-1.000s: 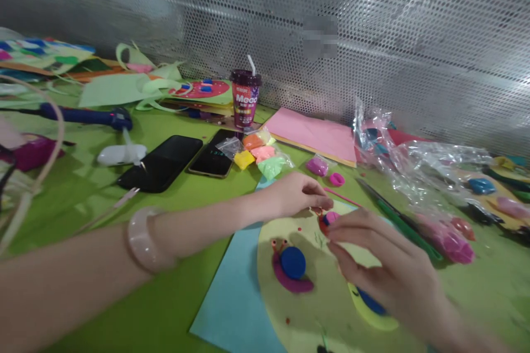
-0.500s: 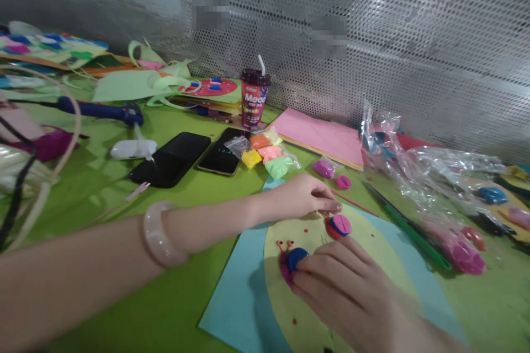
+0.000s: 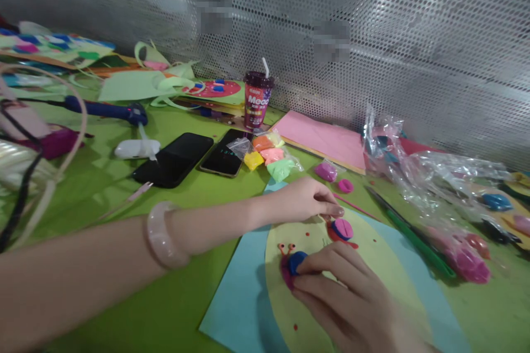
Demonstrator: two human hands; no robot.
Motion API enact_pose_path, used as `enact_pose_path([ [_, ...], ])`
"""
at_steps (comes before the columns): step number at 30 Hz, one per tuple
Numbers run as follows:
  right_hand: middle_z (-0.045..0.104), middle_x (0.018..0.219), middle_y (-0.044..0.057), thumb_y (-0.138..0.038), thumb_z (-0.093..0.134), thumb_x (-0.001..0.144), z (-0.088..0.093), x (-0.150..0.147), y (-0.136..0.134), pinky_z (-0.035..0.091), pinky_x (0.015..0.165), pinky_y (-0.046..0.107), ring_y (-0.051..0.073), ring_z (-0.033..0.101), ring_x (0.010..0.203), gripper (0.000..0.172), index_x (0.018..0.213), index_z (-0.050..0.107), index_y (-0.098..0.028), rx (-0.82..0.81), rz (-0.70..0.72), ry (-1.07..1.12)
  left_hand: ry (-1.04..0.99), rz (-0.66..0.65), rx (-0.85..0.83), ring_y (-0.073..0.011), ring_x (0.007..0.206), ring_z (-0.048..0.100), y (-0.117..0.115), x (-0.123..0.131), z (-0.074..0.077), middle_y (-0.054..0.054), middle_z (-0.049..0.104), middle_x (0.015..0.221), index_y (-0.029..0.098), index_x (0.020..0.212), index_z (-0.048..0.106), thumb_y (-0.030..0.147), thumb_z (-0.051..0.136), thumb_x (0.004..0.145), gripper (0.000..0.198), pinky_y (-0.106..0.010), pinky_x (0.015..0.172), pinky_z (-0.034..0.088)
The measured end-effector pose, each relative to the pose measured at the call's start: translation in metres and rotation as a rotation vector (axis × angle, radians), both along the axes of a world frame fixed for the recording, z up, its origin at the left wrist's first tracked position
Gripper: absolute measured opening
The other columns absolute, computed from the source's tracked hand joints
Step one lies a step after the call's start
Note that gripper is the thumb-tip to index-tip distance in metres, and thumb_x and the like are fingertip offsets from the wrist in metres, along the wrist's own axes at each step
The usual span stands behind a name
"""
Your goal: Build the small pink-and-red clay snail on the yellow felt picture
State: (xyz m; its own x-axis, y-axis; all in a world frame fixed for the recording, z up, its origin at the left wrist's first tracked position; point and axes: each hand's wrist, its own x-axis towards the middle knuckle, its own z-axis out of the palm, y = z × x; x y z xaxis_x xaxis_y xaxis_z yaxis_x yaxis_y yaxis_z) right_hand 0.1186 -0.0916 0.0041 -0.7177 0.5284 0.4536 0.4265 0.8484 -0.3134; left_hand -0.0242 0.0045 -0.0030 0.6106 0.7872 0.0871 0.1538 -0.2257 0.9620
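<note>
On a light-blue sheet (image 3: 226, 298) with a pale-yellow oval (image 3: 385, 253) lie two clay snails. The nearer one, a clay snail with a blue shell (image 3: 296, 262), has a purple body and two orange eye stalks. Thumb and fingers of my right hand (image 3: 356, 292) close on its right side, covering part of it. Further back is a clay snail with a pink-topped shell (image 3: 343, 229) and a red body. My left hand (image 3: 306, 201), a pale bangle on its wrist, pinches at this snail's head end, which the fingertips mostly hide. Small red dots are scattered on the oval.
Bagged clay (image 3: 273, 157), two phones (image 3: 176, 160) and a drink cup with a straw (image 3: 257, 102) stand beyond my hands. Green-handled scissors (image 3: 418, 240) and crumpled plastic bags (image 3: 418, 171) lie right. A blue glue gun (image 3: 103, 110) rests left, pink paper (image 3: 318, 140) behind.
The view has shifted slightly. My right hand's fingers have drawn a little away from the pink-topped snail, so more of its red body shows. Both hands otherwise stay in place.
</note>
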Motion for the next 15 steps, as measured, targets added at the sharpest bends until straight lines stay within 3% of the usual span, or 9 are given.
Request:
enact_pose_path([
  [9,0.066,0.081,0.002,-0.011,0.04,0.091,0.001,-0.008,-0.001,0.05,0.064,0.025,0.013,0.059,0.068,0.027,0.088,0.066,-0.021,0.174,-0.048,-0.005,-0.005,-0.006,-0.04,-0.0159,0.078,0.062,0.001,0.0,-0.002,-0.007,0.069,0.083,0.013,0.086,0.068,0.037,0.063,0.077,0.026,-0.024,0.063,0.046],
  [15,0.065,0.083,0.007,-0.031,0.05,0.089,-0.013,0.002,-0.002,0.052,0.067,0.029,0.018,0.061,0.074,0.019,0.09,0.067,-0.022,0.326,-0.069,-0.136,-0.024,-0.016,-0.047,-0.0157,0.077,0.062,0.002,0.0,-0.003,-0.007,0.069,0.084,0.013,0.087,0.068,0.036,0.063,0.077,0.025,-0.024,0.063,0.047],
])
